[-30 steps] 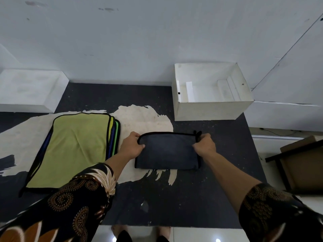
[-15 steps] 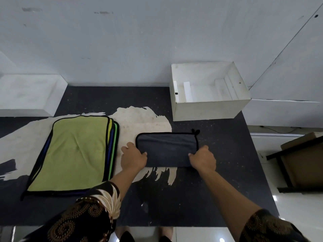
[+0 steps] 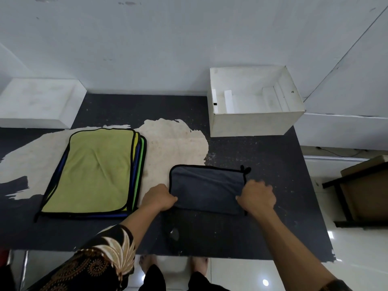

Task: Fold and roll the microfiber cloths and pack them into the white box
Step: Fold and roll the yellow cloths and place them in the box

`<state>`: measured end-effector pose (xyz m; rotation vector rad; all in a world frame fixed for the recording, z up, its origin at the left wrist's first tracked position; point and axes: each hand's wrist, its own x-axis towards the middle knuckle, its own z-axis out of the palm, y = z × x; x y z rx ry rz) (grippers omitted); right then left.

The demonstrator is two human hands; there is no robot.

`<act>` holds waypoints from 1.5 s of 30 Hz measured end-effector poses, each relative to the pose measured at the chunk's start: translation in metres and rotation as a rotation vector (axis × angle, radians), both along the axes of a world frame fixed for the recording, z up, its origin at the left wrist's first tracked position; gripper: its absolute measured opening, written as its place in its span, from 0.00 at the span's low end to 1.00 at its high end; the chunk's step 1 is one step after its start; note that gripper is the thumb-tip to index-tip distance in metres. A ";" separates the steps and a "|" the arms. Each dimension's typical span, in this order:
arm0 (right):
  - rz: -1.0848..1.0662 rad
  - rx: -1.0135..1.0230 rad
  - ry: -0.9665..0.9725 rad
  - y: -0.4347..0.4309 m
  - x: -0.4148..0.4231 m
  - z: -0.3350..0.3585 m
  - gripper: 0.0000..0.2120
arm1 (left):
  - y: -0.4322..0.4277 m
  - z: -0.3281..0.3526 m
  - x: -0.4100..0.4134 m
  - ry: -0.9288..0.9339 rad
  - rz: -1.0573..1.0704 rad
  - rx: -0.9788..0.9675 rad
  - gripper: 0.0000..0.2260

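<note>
I am holding a folded dark grey microfiber cloth with black piping (image 3: pixel 206 190) flat on the counter (image 3: pixel 268 156), right in front of me and on the near side of the white box. My left hand (image 3: pixel 159 197) is curling its fingers round the cloth's left edge near the closer corner, and my right hand (image 3: pixel 257 198) is gripping the right edge in the same way, so the cloth is lying stretched between the two hands. A small black hanging loop (image 3: pixel 246 170) is sticking out at the cloth's far right corner. The open white rectangular box (image 3: pixel 255 123) is standing beyond the cloth, toward the wall, apart from it. To my left, well apart from the grey cloth, a flat stack of cloths with a yellow-green one on top (image 3: pixel 94 171) is lying with blue, yellow and green edges peeking out along its right side. That stack is resting partly on a pale worn patch (image 3: pixel 174 141) in the counter's dark surface. A white block (image 3: pixel 37 101) is sitting at the far left by the wall, and a brown cardboard box under a black frame (image 3: pixel 365 194) is standing on the floor to my right.
</note>
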<state>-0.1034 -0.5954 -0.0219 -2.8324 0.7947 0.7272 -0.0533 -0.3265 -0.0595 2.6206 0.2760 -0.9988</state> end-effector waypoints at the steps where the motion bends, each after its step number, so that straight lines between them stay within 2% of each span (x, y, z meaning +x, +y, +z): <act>1: 0.067 -0.032 -0.120 0.005 0.004 0.002 0.25 | 0.001 -0.001 -0.002 -0.018 0.014 0.001 0.16; 3: 0.235 0.020 -0.349 0.019 0.019 -0.002 0.23 | 0.001 -0.003 -0.006 -0.048 0.029 0.000 0.18; 4: 0.312 0.071 -0.396 0.025 0.028 -0.006 0.21 | 0.001 -0.002 -0.007 -0.059 0.026 0.007 0.18; 7: 0.423 0.150 -0.366 0.040 0.052 -0.020 0.18 | -0.002 0.001 -0.010 -0.089 0.019 0.031 0.19; 12: 0.423 0.101 -0.315 0.045 0.063 -0.035 0.14 | 0.000 0.000 -0.015 -0.106 0.030 0.029 0.18; 17: 0.433 0.112 -0.323 0.042 0.066 -0.039 0.19 | -0.002 -0.001 -0.017 -0.122 0.037 0.016 0.18; 23: 0.431 0.083 -0.363 0.041 0.070 -0.037 0.13 | -0.004 0.002 -0.019 -0.115 0.041 0.021 0.18; 27: 0.425 0.080 -0.363 0.041 0.072 -0.036 0.13 | -0.004 0.005 -0.020 -0.119 0.042 0.021 0.19; 35: 0.357 0.068 -0.538 0.049 0.065 -0.029 0.16 | -0.010 0.010 -0.020 -0.116 0.019 0.099 0.20; 36: 0.337 0.060 -0.576 0.053 0.057 -0.027 0.16 | -0.014 0.013 -0.021 -0.176 -0.004 0.151 0.20; 38: 0.283 0.045 -0.625 0.060 0.038 -0.027 0.14 | -0.025 0.018 -0.025 -0.418 -0.110 0.234 0.22; 40: 0.268 0.039 -0.601 0.064 0.016 -0.033 0.14 | -0.039 0.020 -0.027 -0.660 -0.286 0.155 0.23; 42: 0.299 0.073 -0.464 0.065 -0.001 -0.042 0.18 | -0.051 0.014 -0.030 -0.638 -0.461 0.042 0.25; 45: 0.327 0.150 -0.273 0.058 -0.013 -0.050 0.27 | -0.058 -0.003 -0.035 -0.426 -0.583 0.051 0.31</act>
